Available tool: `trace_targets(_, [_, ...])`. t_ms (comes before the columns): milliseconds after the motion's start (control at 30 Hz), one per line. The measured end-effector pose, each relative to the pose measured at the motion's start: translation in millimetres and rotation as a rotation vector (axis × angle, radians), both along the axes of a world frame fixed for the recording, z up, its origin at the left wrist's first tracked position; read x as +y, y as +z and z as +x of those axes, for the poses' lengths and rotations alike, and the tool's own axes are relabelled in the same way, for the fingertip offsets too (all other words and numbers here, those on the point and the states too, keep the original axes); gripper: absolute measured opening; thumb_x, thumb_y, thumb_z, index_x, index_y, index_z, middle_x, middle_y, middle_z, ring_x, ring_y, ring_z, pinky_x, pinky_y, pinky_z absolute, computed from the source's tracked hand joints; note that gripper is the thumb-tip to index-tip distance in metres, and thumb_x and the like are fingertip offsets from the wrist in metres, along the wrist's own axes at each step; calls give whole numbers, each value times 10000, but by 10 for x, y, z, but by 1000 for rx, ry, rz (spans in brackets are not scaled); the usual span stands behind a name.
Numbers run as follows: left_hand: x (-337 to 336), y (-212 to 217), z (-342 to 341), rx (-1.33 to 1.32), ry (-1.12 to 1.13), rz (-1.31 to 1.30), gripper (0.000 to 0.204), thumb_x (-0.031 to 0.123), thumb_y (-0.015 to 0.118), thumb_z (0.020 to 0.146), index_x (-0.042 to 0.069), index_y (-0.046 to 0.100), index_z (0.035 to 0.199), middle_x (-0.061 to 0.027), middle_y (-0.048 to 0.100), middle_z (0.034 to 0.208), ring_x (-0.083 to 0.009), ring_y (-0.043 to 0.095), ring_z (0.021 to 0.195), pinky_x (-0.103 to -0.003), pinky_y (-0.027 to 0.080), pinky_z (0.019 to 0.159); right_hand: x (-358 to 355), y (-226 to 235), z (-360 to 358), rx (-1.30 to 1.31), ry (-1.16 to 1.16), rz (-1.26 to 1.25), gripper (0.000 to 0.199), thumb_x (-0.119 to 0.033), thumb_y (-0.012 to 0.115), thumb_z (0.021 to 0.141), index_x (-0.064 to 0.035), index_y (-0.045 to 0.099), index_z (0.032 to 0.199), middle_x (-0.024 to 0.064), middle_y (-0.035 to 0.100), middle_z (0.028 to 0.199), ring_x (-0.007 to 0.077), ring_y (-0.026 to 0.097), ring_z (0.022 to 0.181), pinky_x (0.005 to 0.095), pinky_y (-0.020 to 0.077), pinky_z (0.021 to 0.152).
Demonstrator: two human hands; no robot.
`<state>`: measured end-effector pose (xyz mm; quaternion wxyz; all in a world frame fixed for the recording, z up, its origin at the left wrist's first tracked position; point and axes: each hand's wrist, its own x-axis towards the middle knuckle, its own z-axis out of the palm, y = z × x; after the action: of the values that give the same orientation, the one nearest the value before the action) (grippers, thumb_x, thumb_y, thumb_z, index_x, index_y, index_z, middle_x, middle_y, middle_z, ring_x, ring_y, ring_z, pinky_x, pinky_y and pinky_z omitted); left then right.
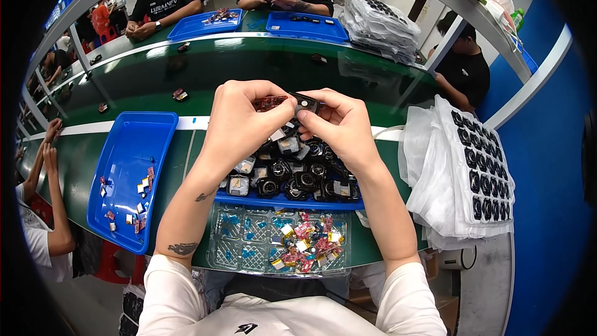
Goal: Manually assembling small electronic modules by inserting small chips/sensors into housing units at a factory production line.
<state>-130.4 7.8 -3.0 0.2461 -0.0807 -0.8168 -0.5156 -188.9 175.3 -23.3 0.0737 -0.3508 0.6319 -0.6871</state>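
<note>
I wear a white shirt (283, 314) with wide short sleeves (405, 302). Right of my left sleeve (171, 298), a small black emblem (246, 328) marks its front; beyond that sleeve, my left forearm (186, 219) bears two dark tattoos (183, 249), the larger just beside it, the smaller farther off.
</note>
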Motion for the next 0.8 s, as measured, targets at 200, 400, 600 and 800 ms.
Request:
trace_targets(200, [27,-12,-5,14,-8,38,166,107,674,774,-46,716,824,-83,657,620,-62,576,557,-219,440,516,-6,4,24,0,29,-9,250,9,636,844,47,644,1091,45,574,920,107,639,729,225,545,626])
trace_targets(400, [36,-14,-2,14,41,14,183,123,675,767,-45,715,825,-87,651,604,-67,578,539,-223,435,503,-8,31,39,8,20,6,251,-13,629,864,46,638,1107,45,563,917,110,639,725,225,541,631])
trace_targets(600, [45,-26,-6,29,93,1,202,143,677,765,-48,712,821,-88,642,588,-69,573,525,-226,431,496,-18,32,53,34,15,16,263,-52,619,894,33,624,1143,52,557,949,111,639,746,228,548,657])
trace_targets(800, [52,-25,6,13,73,39,208,146,675,772,-52,710,826,-82,642,587,-66,573,527,-225,428,495,-26,42,86,77,-17,33,255,-74,602,916,30,622,1147,57,561,981,117,645,761,226,550,666])
